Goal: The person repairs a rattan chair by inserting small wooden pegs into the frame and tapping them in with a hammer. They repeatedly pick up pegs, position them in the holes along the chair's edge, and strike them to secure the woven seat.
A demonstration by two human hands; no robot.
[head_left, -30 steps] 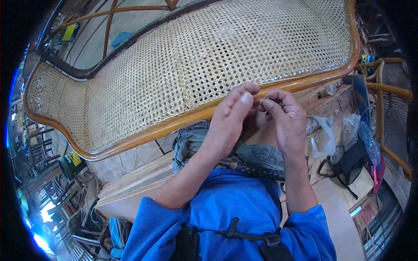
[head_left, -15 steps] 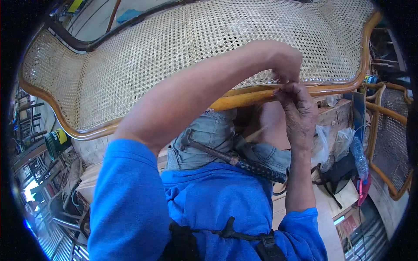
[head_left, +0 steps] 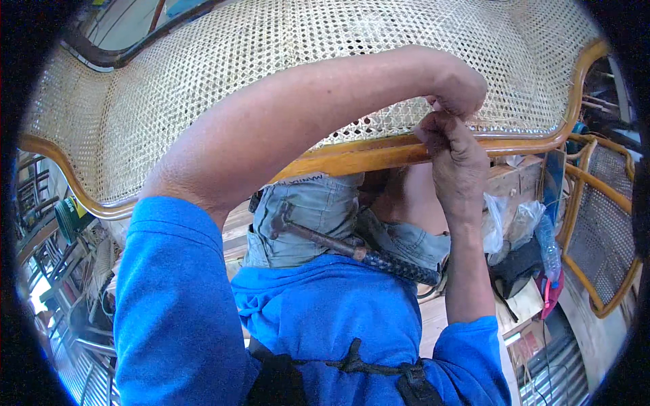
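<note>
Compared with a second ago, the left hand [head_left: 462, 86] is being held farther over the cane panel [head_left: 325, 40], its forearm [head_left: 291, 111] being stretched across the weave rather than being kept in front of the wooden rail [head_left: 365, 157]. The cane panel is being bordered along its near edge by this glossy rail, just beyond the knees. At the rail's right-hand stretch, the right hand [head_left: 460, 159] is being kept just below the left. Its fingers are being curled and pressed together; whether anything thin is being pinched cannot be told. The left fingers are mostly being hidden by the bent wrist, so their state cannot be told.

Close handwork at the edge, where weave and rail are being met, seems to be in hand, judging by how both hands are being gathered at one spot. A fine, steady fingertip move is probably being called for, with the weave not being strained.

Nearer the body, a hammer [head_left: 318, 238] is being carried across the grey shorts [head_left: 325, 203], its head being pointed leftward. Farther right, a clear plastic bag [head_left: 495, 223], a plastic bottle [head_left: 547, 245] and a second cane chair [head_left: 602, 223] are being seen; far left, a green tin [head_left: 68, 220].
</note>
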